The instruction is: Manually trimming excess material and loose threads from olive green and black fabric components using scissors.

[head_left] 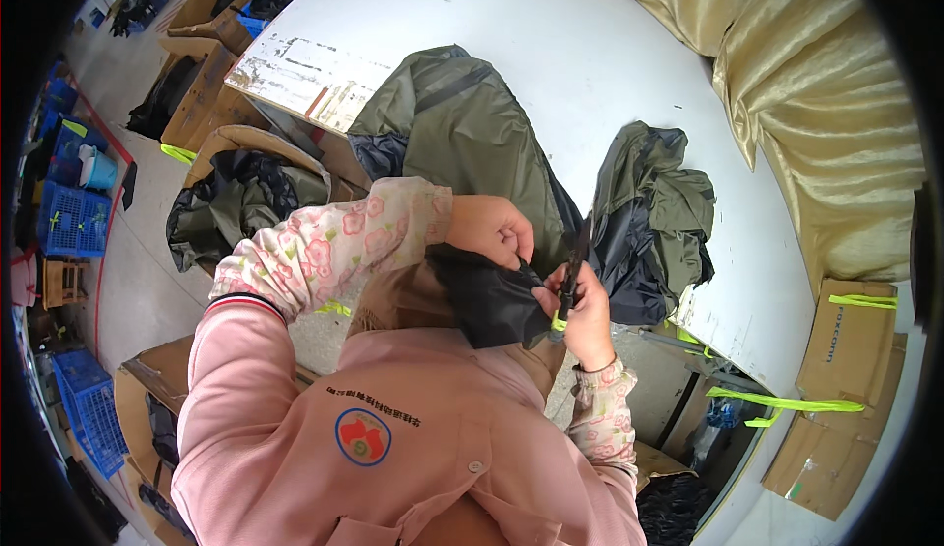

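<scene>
My left hand [495, 231] is closed, its fingers curled on the edge of a black fabric piece [497, 300] in front of my body. This piece appears to belong to the olive-green and black garment [472, 128] spread over the table edge, but the join is hidden. My right hand [586, 318] grips a slim dark tool, which looks like scissors [573, 271], pointing up and away from me. A yellow-green bit shows at its lower end. The right thumb is close against the black fabric. Right of the tool lies a second crumpled olive and black garment [649, 217].
The white table [580, 35] has a worn, chipped edge. Gold cloth [816, 104] hangs at the right. Below it stands a cardboard box [846, 349] with a neon strap [787, 402]. At left are an open carton of dark fabric [246, 197] and a blue crate [74, 220].
</scene>
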`<state>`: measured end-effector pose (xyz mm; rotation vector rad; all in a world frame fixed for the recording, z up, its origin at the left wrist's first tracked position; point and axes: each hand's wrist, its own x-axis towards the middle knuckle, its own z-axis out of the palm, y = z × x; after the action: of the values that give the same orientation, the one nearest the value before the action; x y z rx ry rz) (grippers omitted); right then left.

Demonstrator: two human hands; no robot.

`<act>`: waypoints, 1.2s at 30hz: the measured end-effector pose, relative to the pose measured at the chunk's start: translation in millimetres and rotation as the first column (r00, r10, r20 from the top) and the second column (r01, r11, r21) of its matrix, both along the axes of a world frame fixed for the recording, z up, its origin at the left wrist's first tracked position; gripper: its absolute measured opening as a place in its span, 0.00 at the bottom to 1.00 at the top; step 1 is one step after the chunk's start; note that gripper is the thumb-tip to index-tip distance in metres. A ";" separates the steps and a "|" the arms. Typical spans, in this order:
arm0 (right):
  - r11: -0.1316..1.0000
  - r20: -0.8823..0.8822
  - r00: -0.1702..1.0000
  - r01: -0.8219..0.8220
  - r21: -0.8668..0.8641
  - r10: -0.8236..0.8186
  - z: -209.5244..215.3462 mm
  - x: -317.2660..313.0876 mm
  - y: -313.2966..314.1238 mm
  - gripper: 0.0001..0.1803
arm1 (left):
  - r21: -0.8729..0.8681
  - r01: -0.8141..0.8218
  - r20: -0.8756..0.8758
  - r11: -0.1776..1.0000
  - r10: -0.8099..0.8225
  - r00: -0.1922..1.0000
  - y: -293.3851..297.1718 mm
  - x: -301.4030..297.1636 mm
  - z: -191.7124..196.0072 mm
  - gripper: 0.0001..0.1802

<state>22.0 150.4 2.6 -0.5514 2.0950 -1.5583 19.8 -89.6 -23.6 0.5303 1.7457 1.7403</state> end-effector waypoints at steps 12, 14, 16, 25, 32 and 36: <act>0.998 0.010 0.998 0.068 0.013 -0.068 -7.7 -12.2 24.8 0.14 | -0.288 -0.199 -0.577 0.937 -0.003 0.817 -34.2 15.5 -3.6 0.19; 0.991 -0.098 0.989 0.117 0.060 -0.110 -10.2 -17.8 39.0 0.14 | -0.365 -0.441 -0.776 0.820 -0.007 0.630 -57.0 32.3 -7.6 0.26; 0.981 -0.112 0.980 0.173 0.091 -0.162 -10.6 -23.3 52.5 0.13 | -0.404 -0.544 -0.790 0.735 0.021 0.613 -72.2 53.8 -10.8 0.27; 0.936 -0.303 0.921 0.306 0.175 -0.244 -12.2 -38.1 81.5 0.11 | -0.346 -0.817 -0.857 0.462 0.199 0.475 -78.7 116.6 -56.2 0.23; 0.919 -0.374 0.893 0.340 0.198 -0.250 -20.1 -41.5 96.7 0.12 | -0.277 -0.880 -0.916 0.386 0.170 0.364 -75.2 90.0 -58.0 0.20; 0.909 -0.374 0.892 0.353 0.224 -0.254 -18.0 -41.3 102.0 0.12 | -0.346 -0.887 -0.904 0.307 0.145 0.403 -81.9 76.2 -65.6 0.21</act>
<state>-19.2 252.5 -15.4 -0.4184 2.7296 -1.3478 95.9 -171.5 -89.1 0.0817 3.4817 0.6859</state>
